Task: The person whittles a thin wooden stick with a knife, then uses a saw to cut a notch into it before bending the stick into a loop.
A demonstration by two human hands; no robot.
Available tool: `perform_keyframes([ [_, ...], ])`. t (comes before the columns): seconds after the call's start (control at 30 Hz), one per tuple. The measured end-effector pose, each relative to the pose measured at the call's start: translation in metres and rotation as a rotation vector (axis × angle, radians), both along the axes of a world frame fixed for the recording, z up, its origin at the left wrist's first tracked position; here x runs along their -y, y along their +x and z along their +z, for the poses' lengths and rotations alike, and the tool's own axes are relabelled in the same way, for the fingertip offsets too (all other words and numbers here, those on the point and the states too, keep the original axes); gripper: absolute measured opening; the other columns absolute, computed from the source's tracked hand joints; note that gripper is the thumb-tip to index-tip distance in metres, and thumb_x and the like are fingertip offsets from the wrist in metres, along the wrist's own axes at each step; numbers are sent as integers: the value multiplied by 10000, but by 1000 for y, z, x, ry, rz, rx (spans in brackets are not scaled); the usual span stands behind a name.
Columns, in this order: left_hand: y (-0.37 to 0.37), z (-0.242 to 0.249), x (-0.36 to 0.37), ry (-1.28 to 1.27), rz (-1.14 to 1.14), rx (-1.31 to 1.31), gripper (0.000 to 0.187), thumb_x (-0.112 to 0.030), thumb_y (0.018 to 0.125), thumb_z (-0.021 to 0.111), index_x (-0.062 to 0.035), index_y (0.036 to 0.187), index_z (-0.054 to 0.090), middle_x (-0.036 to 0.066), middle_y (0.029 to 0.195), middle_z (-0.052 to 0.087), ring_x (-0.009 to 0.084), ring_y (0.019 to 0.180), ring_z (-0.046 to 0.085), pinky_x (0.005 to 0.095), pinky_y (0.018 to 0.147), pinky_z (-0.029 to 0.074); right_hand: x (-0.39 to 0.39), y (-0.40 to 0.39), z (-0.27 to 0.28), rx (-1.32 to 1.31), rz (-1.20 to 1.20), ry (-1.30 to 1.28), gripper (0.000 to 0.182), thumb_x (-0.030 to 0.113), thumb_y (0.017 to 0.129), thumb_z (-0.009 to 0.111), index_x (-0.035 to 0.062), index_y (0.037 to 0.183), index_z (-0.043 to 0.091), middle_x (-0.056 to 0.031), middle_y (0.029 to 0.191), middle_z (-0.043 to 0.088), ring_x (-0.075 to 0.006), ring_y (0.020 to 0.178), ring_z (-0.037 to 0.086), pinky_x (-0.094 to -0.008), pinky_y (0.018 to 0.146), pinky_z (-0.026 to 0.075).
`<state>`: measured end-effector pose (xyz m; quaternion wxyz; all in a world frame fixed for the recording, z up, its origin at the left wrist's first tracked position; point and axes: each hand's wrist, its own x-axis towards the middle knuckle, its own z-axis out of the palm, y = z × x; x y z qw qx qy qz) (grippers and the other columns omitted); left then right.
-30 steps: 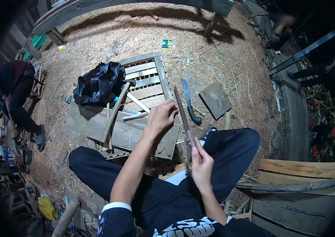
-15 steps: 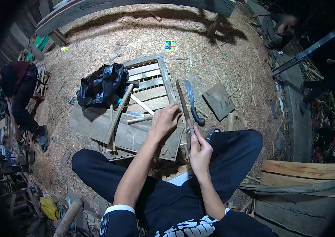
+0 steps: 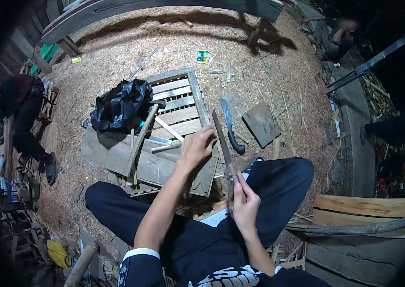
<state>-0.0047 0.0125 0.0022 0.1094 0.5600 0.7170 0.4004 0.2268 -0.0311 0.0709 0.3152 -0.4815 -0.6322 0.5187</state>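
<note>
My right hand (image 3: 245, 208) is wrapped around the handle of a long, narrow-bladed knife (image 3: 222, 141), whose blade points away from me. To its left, my left hand (image 3: 197, 144) is closed over the edge of the wooden boards, and whatever its fingers pinch is hidden. A second knife (image 3: 229, 125), with a curved dark handle, lies on the ground just beyond the held blade. Beside my left hand, a hammer (image 3: 141, 136) with a wooden handle rests on a plank (image 3: 109, 152) and a slatted wooden panel (image 3: 176, 115).
A black plastic bag (image 3: 121, 107) sits on the panel's left side. A square wooden block (image 3: 261, 123) lies to the right. Curved boards (image 3: 365, 229) stand at the lower right. One person (image 3: 25, 115) bends over at left; another (image 3: 338, 38) sits at the far right.
My right hand and the knife have drawn slightly back toward me and to the right. The left hand has kept nearly the same place. The whole view has shifted a little.
</note>
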Motion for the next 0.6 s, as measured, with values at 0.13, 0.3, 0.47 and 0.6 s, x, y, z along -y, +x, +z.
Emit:
perform_keyframes([
  [0.13,4,-5,4,-70,-12,33,159,-171,917,755,-52,995,683,117,964,678,380,862,696,468,712,549,-13,-26,15,93,26,-1,393,129,1082,588,-84,1412,604,-241,1312,718,-180,1154,696,-318,927,553],
  [0.3,0,0,2,-23,-17,30,166,-190,924,739,-52,999,684,111,1011,685,396,879,692,486,713,551,-3,-6,7,91,43,136,388,138,1079,590,-72,1404,617,-255,1290,723,-184,1137,714,-324,933,553],
  [0.47,1,-9,3,3,-23,36,162,-186,929,727,-50,1005,681,105,1018,684,401,885,689,491,718,557,-10,-19,8,59,43,66,390,156,1084,591,-74,1397,623,-243,1278,733,-157,1123,699,-321,942,544],
  [0.6,1,-6,3,-42,-38,35,162,-183,925,730,-56,1012,679,110,1000,684,392,882,693,484,714,560,-7,-9,7,102,17,-21,379,130,1076,589,-77,1391,627,-261,1274,728,-197,1151,710,-333,946,545],
])
